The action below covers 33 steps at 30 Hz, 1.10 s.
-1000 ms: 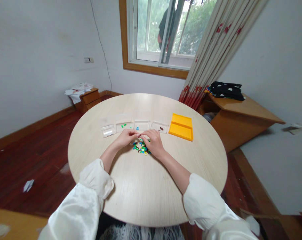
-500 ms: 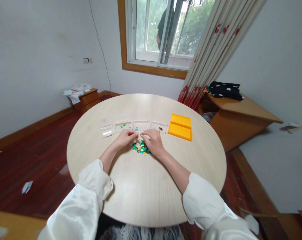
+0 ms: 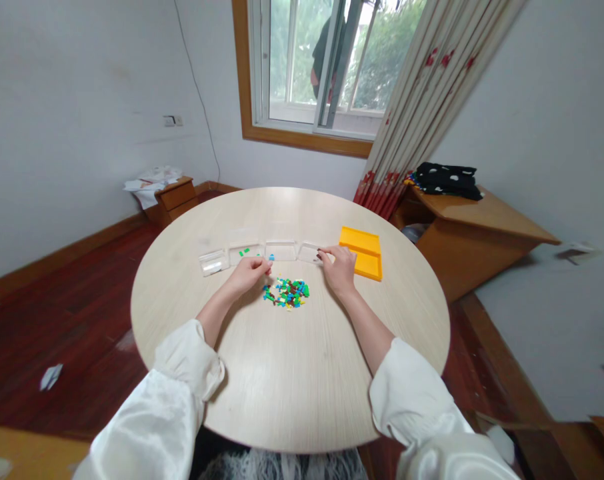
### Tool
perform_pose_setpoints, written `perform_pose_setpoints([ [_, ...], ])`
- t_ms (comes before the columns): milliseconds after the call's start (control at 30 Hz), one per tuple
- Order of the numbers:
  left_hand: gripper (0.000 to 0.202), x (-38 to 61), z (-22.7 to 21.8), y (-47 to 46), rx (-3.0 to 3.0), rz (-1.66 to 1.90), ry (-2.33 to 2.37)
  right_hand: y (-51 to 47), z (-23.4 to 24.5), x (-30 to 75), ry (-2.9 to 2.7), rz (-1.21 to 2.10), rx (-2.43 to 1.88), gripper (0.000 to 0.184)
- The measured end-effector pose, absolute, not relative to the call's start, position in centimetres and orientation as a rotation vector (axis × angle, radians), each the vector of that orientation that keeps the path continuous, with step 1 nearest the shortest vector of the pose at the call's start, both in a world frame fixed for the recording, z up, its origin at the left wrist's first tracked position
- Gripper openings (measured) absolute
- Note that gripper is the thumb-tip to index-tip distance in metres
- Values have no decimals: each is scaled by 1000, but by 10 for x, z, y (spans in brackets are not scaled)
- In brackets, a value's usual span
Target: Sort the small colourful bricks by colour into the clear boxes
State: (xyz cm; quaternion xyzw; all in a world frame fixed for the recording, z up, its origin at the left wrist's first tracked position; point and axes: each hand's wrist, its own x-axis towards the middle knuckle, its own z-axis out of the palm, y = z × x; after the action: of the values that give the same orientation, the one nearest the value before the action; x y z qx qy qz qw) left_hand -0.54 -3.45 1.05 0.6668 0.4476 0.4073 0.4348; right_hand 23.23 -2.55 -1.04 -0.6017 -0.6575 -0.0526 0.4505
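A pile of small toy bricks (image 3: 288, 293) in green, blue, brown, white and yellow lies on the round table. My left hand (image 3: 248, 275) is just left of the pile, thumb and fingers pinched together; anything between them is too small to make out. Over the rightmost clear plastic box (image 3: 306, 252) is my right hand (image 3: 340, 269), fingertips closed together at small dark brown pieces (image 3: 319, 253). Whether those pieces are gripped or lie in the box, I cannot tell. Another clear box (image 3: 236, 257) holds a few green bricks (image 3: 245, 252), and a blue brick (image 3: 271, 257) is in the box (image 3: 281, 248) beside it.
An open yellow case (image 3: 368, 263) stands right of the clear boxes, partly behind my right hand. At the row's left end is a small clear box (image 3: 213, 264). The table (image 3: 282, 373) has a curved edge. A wooden cabinet (image 3: 482, 227) with dark folded cloth is at the right.
My right hand has moved right, from above the brick pile to the rightmost clear box, uncovering the pile. My left hand stays pinched near the same place, slightly left.
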Motion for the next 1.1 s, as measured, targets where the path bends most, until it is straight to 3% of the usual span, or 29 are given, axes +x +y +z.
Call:
perform_pose_setpoints([
  [1100,41,-8,6,-29,1703,1038,1229,-20,-23,240,-1594,-224,-1663,28],
])
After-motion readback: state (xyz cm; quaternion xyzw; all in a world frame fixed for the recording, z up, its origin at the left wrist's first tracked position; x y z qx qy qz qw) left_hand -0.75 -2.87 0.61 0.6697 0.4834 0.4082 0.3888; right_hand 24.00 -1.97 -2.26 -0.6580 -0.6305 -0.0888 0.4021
